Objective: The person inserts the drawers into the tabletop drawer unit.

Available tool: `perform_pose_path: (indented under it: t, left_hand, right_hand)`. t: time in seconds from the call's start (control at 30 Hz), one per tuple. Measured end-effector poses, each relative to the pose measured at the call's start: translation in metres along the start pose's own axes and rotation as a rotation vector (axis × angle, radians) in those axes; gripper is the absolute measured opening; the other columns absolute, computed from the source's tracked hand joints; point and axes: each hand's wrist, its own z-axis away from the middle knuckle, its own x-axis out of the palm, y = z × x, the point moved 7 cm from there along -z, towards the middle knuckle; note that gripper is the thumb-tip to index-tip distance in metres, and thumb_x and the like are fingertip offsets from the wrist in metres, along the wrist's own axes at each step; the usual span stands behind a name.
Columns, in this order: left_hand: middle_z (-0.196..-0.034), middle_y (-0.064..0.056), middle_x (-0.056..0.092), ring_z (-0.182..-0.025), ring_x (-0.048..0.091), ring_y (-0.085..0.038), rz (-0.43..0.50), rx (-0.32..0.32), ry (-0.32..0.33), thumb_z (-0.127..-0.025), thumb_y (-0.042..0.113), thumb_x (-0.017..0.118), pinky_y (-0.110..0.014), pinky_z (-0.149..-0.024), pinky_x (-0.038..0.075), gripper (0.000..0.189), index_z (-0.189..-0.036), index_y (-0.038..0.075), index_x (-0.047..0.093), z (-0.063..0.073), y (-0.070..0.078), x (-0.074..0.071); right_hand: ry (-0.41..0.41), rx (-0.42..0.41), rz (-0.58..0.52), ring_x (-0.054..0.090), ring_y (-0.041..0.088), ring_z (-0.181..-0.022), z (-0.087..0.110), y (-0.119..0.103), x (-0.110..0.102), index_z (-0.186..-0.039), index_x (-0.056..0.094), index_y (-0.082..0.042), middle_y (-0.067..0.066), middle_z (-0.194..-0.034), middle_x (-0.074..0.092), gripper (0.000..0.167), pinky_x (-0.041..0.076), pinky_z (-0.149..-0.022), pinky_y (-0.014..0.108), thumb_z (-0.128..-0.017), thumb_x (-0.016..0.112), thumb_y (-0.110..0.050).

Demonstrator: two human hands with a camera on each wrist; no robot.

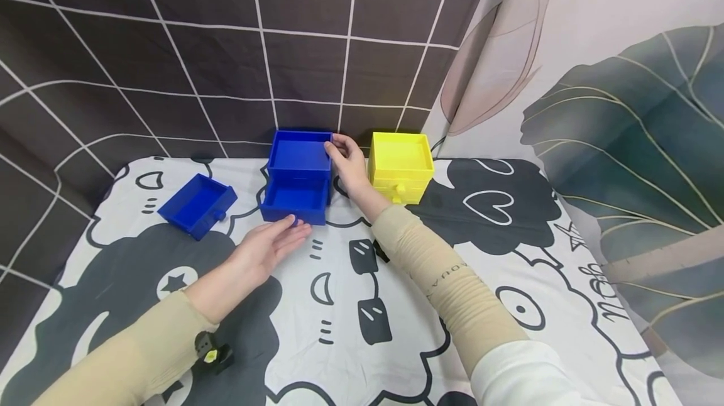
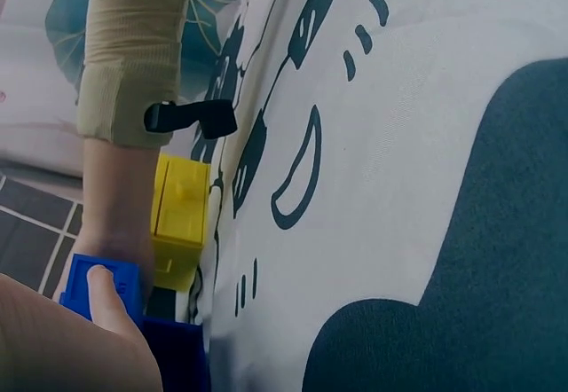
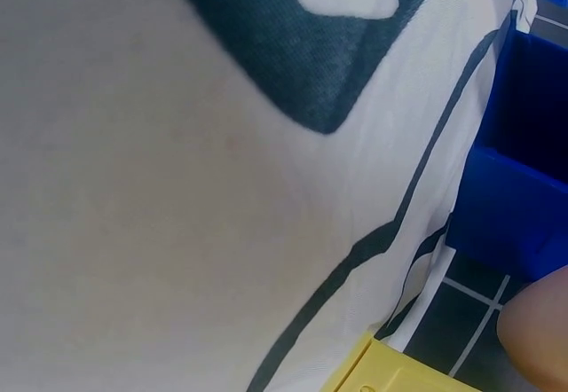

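A blue drawer cabinet (image 1: 300, 148) stands against the dark tiled cloth, its open-topped drawer (image 1: 294, 197) pulled well out at the front. My right hand (image 1: 351, 167) holds the cabinet's upper right edge, thumb on top and fingers along the side. At the drawer's front, my left hand (image 1: 266, 246) touches near the knob with the thumb, the other fingers extended below. In the left wrist view the thumb (image 2: 105, 299) lies over a blue face. A second blue drawer (image 1: 198, 205) with a knob lies apart on the left.
Just right of the right hand is a yellow drawer cabinet (image 1: 401, 167) with knobs at its front. A white cloth (image 1: 339, 368) with black cartoon prints covers the table. A dark grid-patterned cloth (image 1: 215, 60) hangs behind, and a leaf-patterned curtain (image 1: 599, 142) hangs on the right.
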Motion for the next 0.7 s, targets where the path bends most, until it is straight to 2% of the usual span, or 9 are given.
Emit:
perform_pose_path:
  t: [0.23, 0.57, 0.7]
  left_hand:
    - [-0.094, 0.003, 0.079, -0.090, 0.078, -0.004, -0.003, 0.012, -0.006, -0.112, 0.019, 0.056, -0.025, -0.106, 0.055, 0.030, -0.135, -0.001, 0.055, -0.005, 0.001, 0.004]
    - [-0.094, 0.002, 0.079, -0.089, 0.078, -0.005, 0.009, 0.043, -0.006, -0.112, 0.016, 0.053, -0.023, -0.101, 0.061, 0.030, -0.135, -0.004, 0.055, -0.017, 0.005, 0.006]
    - [-0.114, -0.009, 0.079, -0.093, 0.078, -0.007, 0.008, 0.045, -0.005, -0.112, 0.014, 0.053, -0.028, -0.108, 0.057, 0.039, -0.145, -0.007, 0.050, -0.023, 0.007, 0.009]
  right_hand:
    - [-0.008, 0.001, -0.005, 0.061, 0.033, -0.126, 0.000, 0.001, 0.000, -0.141, 0.057, 0.007, 0.025, -0.141, 0.062, 0.041, 0.054, -0.112, 0.038, -0.107, 0.061, -0.014]
    - [-0.005, 0.003, 0.005, 0.061, 0.033, -0.126, -0.001, 0.001, -0.001, -0.142, 0.058, 0.006, 0.024, -0.141, 0.062, 0.041, 0.054, -0.114, 0.039, -0.107, 0.060, -0.016]
    - [-0.010, 0.006, 0.010, 0.060, 0.033, -0.127, -0.001, 0.001, -0.001, -0.142, 0.057, 0.005, 0.023, -0.142, 0.062, 0.042, 0.053, -0.115, 0.041, -0.107, 0.061, -0.017]
